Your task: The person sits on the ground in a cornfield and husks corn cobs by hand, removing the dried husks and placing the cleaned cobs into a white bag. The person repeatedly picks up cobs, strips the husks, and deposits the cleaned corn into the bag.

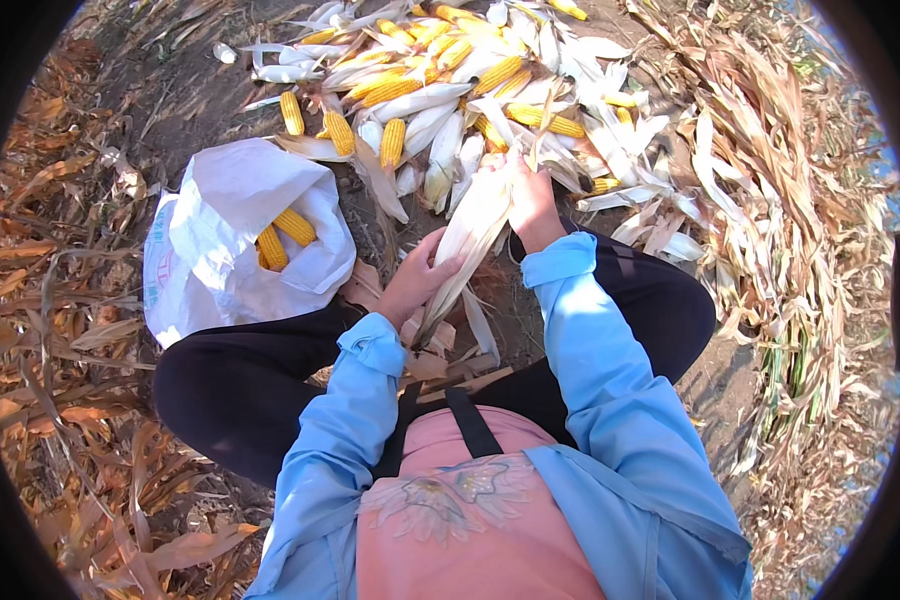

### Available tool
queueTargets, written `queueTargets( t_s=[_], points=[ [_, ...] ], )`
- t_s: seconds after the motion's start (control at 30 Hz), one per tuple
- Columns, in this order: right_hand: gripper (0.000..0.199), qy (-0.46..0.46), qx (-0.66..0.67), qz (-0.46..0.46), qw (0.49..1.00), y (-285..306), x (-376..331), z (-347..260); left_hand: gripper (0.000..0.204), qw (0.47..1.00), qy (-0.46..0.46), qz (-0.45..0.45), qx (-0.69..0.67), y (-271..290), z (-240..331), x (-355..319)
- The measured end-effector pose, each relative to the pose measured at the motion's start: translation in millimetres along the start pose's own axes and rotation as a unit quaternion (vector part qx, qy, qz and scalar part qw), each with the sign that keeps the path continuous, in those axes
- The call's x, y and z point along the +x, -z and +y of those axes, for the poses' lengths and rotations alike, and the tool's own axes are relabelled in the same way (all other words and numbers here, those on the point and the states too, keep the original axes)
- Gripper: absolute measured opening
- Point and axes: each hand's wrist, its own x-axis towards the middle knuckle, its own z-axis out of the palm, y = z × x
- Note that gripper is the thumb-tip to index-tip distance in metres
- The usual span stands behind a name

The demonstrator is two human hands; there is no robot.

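Observation:
An ear of corn [475, 222], wrapped in pale dry husk, slants between my hands in front of my crossed legs. My left hand [420, 277] is closed around its lower part, nearer to me. At the upper end, my right hand [533, 203] grips the husk with bent fingers; part of the fingers is hidden by husk and glare. Just beyond lies a heap of corn ears [440, 85], some bare and yellow, others still in husks. Left of my hands stands an open white woven sack [235, 180] with a few yellow cobs [294, 227] inside.
Dry corn stalks and leaves [760, 200] are piled along the right side. More brown leaf litter [60, 400] covers the ground on the left. Several bare cobs [338, 133] lie on the soil between the sack and the heap. My bent knees [235, 395] flank the work area.

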Motion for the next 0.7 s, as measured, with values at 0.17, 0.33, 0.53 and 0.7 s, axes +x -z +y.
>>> queueTargets(
  t_s=[0.17,0.33,0.53,0.7],
  points=[
    [0.017,0.114,0.008,0.063,0.991,26,13,-21,0.05,0.974,-0.043,0.14,0.171,9,5,-4],
    [0.005,0.154,0.087,0.142,0.974,41,9,-43,0.031,0.873,-0.012,0.43,0.231,10,6,-8],
    [0.022,0.208,0.093,0.14,0.964,65,14,-25,0.03,0.949,0.073,0.266,-0.149,-8,14,-7],
    [0.006,0.127,0.16,0.095,0.974,50,-1,-10,0.021,0.869,-0.007,0.28,-0.408,0,6,2]
  ],
)
